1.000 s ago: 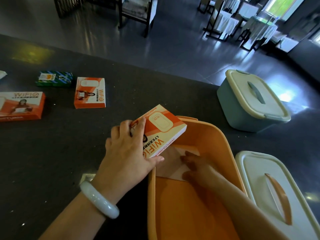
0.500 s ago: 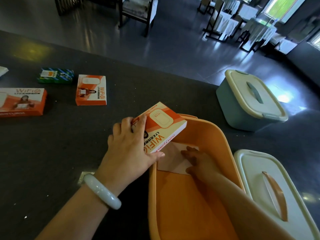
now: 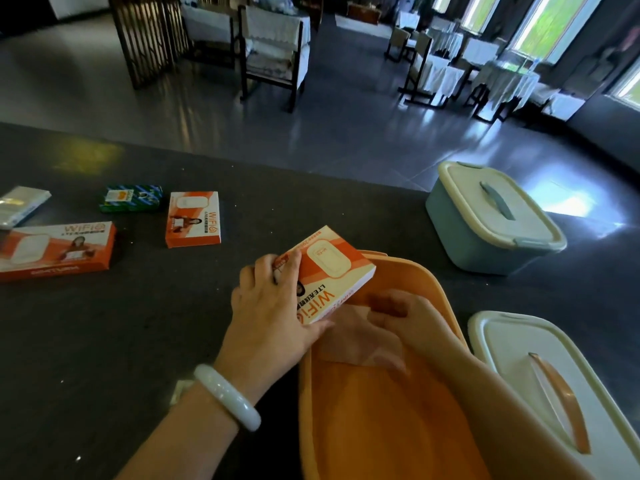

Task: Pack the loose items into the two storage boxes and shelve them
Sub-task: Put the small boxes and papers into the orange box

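My left hand [image 3: 273,313] grips an orange-and-white WiFi box [image 3: 329,271] and holds it tilted over the near-left rim of the open orange storage box [image 3: 446,303]. My right hand [image 3: 412,320] reaches down inside that box, its fingers resting on a flat item [image 3: 360,341] lying at the far end of the bottom. The box's white lid [image 3: 540,372] with an orange handle lies to the right. A closed blue-grey storage box [image 3: 485,223] with a white lid stands at the far right of the dark table.
Loose on the table's left lie a small WiFi box [image 3: 194,218], a long WiFi box [image 3: 55,249], a green-and-blue box [image 3: 131,198] and a pale packet [image 3: 20,206] at the edge. Beyond the table are chairs and covered tables on a shiny floor.
The camera has tilted up, showing more of the room. My left hand keeps the WiFi box at the orange box's rim, while my right hand has shifted slightly on the flat item inside.
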{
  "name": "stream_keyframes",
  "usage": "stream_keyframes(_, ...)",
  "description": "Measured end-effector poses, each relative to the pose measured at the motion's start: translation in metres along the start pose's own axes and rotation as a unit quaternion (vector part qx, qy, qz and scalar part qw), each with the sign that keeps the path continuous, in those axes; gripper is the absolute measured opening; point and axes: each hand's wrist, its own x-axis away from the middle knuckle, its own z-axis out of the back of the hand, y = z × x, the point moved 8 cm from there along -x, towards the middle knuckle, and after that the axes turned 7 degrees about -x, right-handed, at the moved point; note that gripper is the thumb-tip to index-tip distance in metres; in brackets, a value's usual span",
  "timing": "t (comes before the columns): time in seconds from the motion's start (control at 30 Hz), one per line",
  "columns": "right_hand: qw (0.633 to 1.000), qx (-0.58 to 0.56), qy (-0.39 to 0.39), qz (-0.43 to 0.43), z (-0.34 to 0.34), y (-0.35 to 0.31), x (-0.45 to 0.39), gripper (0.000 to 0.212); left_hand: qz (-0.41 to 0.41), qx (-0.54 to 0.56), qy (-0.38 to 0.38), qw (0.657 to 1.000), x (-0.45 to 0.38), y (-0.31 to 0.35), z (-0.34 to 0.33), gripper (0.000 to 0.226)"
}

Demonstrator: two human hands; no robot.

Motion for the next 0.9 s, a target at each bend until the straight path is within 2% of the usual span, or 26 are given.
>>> stream_keyframes(0.03,0.999,-0.023,-0.028,0.008,-0.002,-0.008,0.004,0.026,-0.008,0.004,0.004,1.000,0.001,0.005,0.002,0.108)
stream_keyframes(0.1,0.986,-0.145,-0.085,0.000,-0.011,-0.020,0.012,0.022,-0.020,0.013,0.007,1.000,0.001,0.016,0.002,0.107)
stream_keyframes(0.17,0.958,-0.263,-0.115,-0.027,-0.020,-0.023,0.020,0.031,-0.030,0.006,0.016,0.999,0.003,0.030,0.002,0.108)
stream_keyframes(0.23,0.935,-0.336,-0.101,-0.050,-0.022,-0.022,0.024,0.038,-0.034,-0.003,0.023,0.999,0.006,0.041,-0.001,0.110)
stream_keyframes(0.37,0.906,-0.413,-0.072,-0.058,-0.015,-0.019,0.026,0.028,-0.043,0.025,-0.001,0.999,0.008,0.049,-0.007,0.113)
stream_keyframes(0.47,0.907,-0.412,-0.066,-0.046,-0.007,-0.020,0.026,0.024,-0.045,0.056,-0.019,0.997,0.009,0.050,-0.006,0.113)
stream_keyframes(0.53,0.912,-0.401,-0.076,-0.042,-0.001,-0.020,0.026,0.023,-0.018,0.094,-0.043,0.994,0.004,0.048,-0.003,0.108)
stream_keyframes(0.6,0.918,-0.383,-0.090,-0.045,0.005,-0.018,0.024,0.022,0.026,0.166,-0.070,0.983,-0.005,0.043,0.003,0.095)
stream_keyframes(0.67,0.922,-0.367,-0.112,-0.052,0.011,-0.018,0.024,0.021,0.067,0.264,-0.101,0.957,-0.012,0.038,0.008,0.081)
stream_keyframes(0.77,0.955,-0.272,-0.112,-0.031,0.027,-0.021,0.023,0.022,0.098,0.372,-0.131,0.914,-0.012,0.036,0.013,0.072)
stream_keyframes(0.9,0.988,-0.138,-0.060,0.039,0.041,-0.028,0.017,0.027,0.098,0.404,-0.126,0.900,-0.006,0.039,0.010,0.044)
